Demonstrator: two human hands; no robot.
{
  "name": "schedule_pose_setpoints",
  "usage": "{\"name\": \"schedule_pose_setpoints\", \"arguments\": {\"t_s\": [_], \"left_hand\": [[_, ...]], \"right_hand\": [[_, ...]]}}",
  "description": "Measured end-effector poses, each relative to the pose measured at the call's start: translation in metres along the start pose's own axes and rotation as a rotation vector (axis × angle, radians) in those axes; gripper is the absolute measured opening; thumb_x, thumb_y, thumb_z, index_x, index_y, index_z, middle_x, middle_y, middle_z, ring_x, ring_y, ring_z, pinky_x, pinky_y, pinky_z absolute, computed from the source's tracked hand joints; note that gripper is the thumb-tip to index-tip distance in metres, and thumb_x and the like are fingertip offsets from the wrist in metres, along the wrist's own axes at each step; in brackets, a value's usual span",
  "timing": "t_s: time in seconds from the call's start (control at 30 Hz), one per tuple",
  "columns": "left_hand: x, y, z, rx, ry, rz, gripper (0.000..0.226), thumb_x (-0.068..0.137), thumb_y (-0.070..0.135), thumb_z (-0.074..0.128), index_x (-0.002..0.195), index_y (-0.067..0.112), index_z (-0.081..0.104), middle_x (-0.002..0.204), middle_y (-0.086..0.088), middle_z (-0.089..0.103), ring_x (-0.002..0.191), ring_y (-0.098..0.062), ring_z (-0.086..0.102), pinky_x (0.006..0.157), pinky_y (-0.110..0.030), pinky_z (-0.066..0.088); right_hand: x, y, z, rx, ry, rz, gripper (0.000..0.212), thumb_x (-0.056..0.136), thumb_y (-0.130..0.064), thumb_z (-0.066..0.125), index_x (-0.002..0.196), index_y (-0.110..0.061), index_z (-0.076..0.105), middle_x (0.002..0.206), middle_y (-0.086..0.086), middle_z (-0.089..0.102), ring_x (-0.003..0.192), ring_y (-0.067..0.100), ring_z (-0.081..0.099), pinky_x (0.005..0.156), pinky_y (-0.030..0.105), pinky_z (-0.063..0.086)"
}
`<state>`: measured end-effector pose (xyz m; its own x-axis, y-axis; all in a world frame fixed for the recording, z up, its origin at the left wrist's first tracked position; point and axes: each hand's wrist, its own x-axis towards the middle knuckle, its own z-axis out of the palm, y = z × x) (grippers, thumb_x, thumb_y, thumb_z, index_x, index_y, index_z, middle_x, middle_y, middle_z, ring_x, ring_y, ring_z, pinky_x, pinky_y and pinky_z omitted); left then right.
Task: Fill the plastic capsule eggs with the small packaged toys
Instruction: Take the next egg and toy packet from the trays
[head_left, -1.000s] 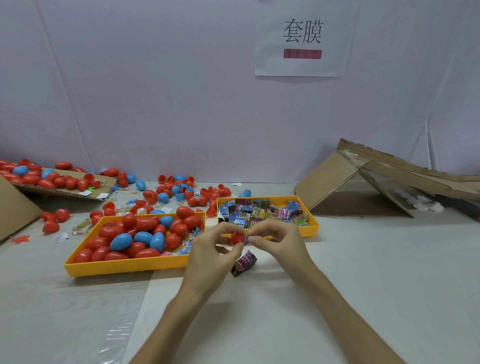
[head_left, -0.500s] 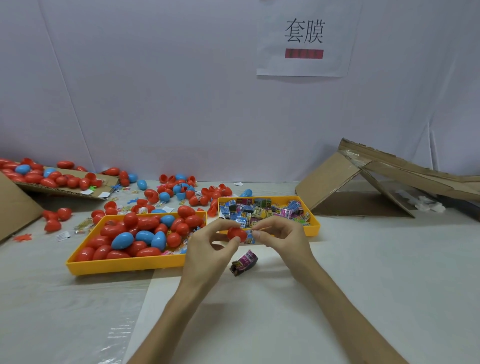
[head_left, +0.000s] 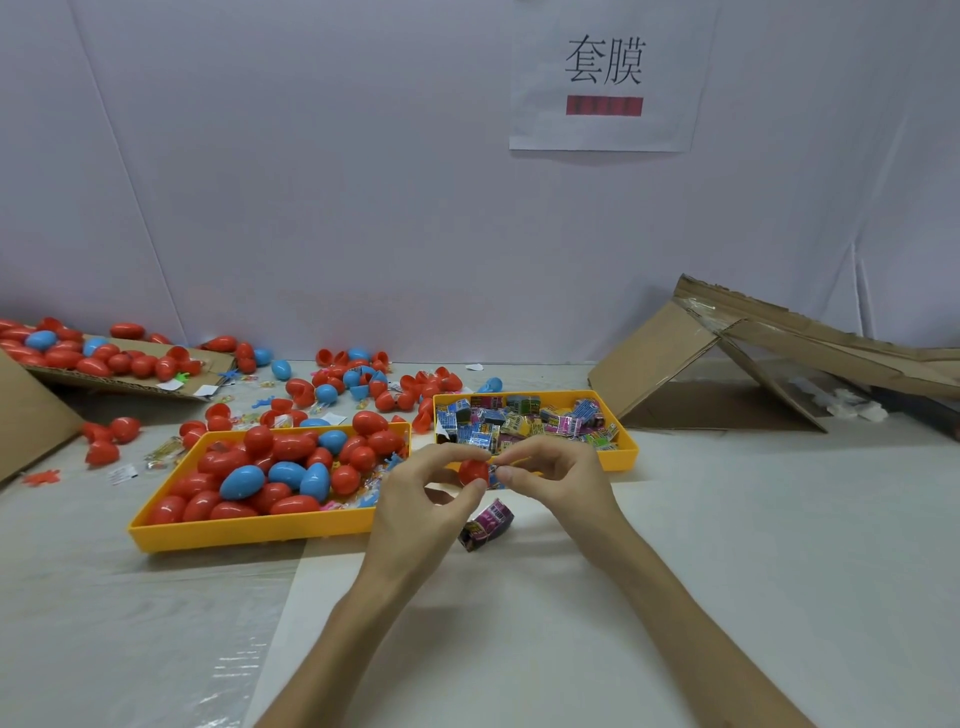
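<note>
Egg (head_left: 472, 472) scarcely lower; toy (head_left: 493, 477) largely hidden

Fingers (head_left: 511, 472) of the right hand (head_left: 558, 480) hide most of the small blue packaged toy (head_left: 493, 481) beside the red plastic capsule egg (head_left: 471, 469). The red bar (head_left: 604, 105) on the white paper sign (head_left: 540, 124) is blurred.

One wide-angle camera, worn on the person's head, looks forward and down across the white-covered desk (head_left: 727, 571) toward the pale wall (head_left: 311, 182). Both forearms enter from the bottom edge. The left hand (head_left: 415, 499) and right hand (head_left: 566, 483) meet near mid-frame, close under the lens, pinching a red plastic capsule egg (head_left: 472, 471) and a small blue packaged toy (head_left: 493, 479). A yellow plastic egg tray (head_left: 249, 538) and a yellow plastic toy tray (head_left: 628, 447) lie just beyond, and a white paper sign (head_left: 602, 130) reaches the top edge.
</note>
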<state>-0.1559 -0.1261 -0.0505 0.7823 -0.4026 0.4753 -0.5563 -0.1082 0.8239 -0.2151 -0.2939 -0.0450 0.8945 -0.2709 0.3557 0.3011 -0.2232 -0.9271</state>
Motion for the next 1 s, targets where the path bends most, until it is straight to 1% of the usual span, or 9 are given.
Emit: {"name": "schedule_pose_setpoints", "arguments": {"t_s": [0.17,0.3,0.4,0.47,0.53,0.63,0.8,0.9,1.0], "left_hand": [[0.000,0.001,0.000,-0.015,-0.011,0.021,0.036,0.087,0.009,0.076,0.093,0.045,0.071,0.094,0.027,0.071,0.084,-0.003,0.071,0.070,-0.020,0.058],[0.000,0.002,0.002,-0.086,-0.035,-0.020,0.027,0.089,0.009,0.075,0.093,0.036,0.072,0.090,0.021,0.074,0.079,-0.006,0.074,0.067,-0.017,0.057],[0.002,0.001,0.002,-0.213,-0.031,-0.118,0.019,0.089,0.008,0.074,0.097,0.025,0.074,0.090,0.012,0.076,0.078,-0.014,0.076,0.068,-0.022,0.058],[0.003,0.001,0.000,-0.315,-0.015,-0.183,0.015,0.090,0.009,0.074,0.100,0.020,0.074,0.091,0.004,0.077,0.080,-0.020,0.076,0.068,-0.024,0.059],[0.003,0.000,-0.001,-0.398,0.005,-0.240,0.013,0.090,0.012,0.074,0.102,0.016,0.075,0.093,-0.002,0.077,0.083,-0.022,0.076,0.069,-0.025,0.060],[0.004,0.001,-0.002,-0.432,0.011,-0.297,0.014,0.090,0.017,0.073,0.104,0.016,0.074,0.095,-0.003,0.077,0.085,-0.022,0.077,0.067,-0.024,0.060],[0.004,0.000,-0.001,-0.359,0.016,-0.295,0.013,0.089,0.021,0.074,0.102,0.022,0.076,0.092,0.007,0.078,0.086,-0.009,0.074,0.064,-0.020,0.057],[0.004,0.000,-0.001,-0.448,0.021,-0.354,0.017,0.088,0.019,0.075,0.104,0.015,0.076,0.094,0.000,0.079,0.089,-0.015,0.075,0.070,-0.021,0.058],[0.003,0.001,-0.002,-0.569,0.039,-0.398,0.022,0.084,0.018,0.076,0.104,0.008,0.075,0.096,-0.007,0.078,0.093,-0.021,0.076,0.073,-0.023,0.059]], "right_hand": [[0.000,0.001,-0.001,-0.024,0.005,-0.006,0.017,0.084,-0.006,0.078,0.086,-0.022,0.079,0.087,0.000,0.076,0.084,0.014,0.071,0.073,0.025,0.056],[0.001,0.003,-0.001,-0.054,0.015,0.006,0.015,0.084,-0.009,0.079,0.092,-0.022,0.078,0.094,-0.002,0.076,0.092,0.018,0.071,0.080,0.035,0.060],[0.001,0.002,-0.002,-0.040,0.012,0.022,0.024,0.085,-0.011,0.078,0.105,-0.025,0.075,0.103,-0.006,0.076,0.097,0.013,0.071,0.080,0.032,0.059],[0.001,0.002,-0.002,0.019,-0.005,0.049,0.032,0.085,-0.009,0.078,0.112,-0.026,0.073,0.106,-0.003,0.076,0.100,0.015,0.072,0.075,0.027,0.058],[0.001,0.003,-0.001,0.050,-0.017,0.062,0.036,0.085,-0.008,0.079,0.115,-0.026,0.071,0.107,0.002,0.076,0.098,0.019,0.073,0.074,0.026,0.056],[0.001,0.004,0.000,0.044,-0.023,0.056,0.038,0.084,-0.006,0.080,0.115,-0.026,0.071,0.106,0.005,0.076,0.095,0.022,0.074,0.077,0.030,0.058],[0.001,0.006,0.001,0.029,-0.021,0.037,0.041,0.082,-0.008,0.081,0.117,-0.027,0.070,0.105,0.003,0.076,0.095,0.022,0.074,0.083,0.035,0.061],[0.001,0.006,0.003,-0.010,-0.002,-0.022,0.043,0.082,-0.011,0.082,0.118,-0.030,0.069,0.104,-0.001,0.073,0.092,0.018,0.073,0.077,0.031,0.060],[0.000,0.007,0.008,-0.082,0.125,-0.111,0.051,0.077,-0.015,0.086,0.119,-0.033,0.063,0.099,-0.010,0.068,0.083,0.015,0.071,0.070,0.027,0.058]]}}
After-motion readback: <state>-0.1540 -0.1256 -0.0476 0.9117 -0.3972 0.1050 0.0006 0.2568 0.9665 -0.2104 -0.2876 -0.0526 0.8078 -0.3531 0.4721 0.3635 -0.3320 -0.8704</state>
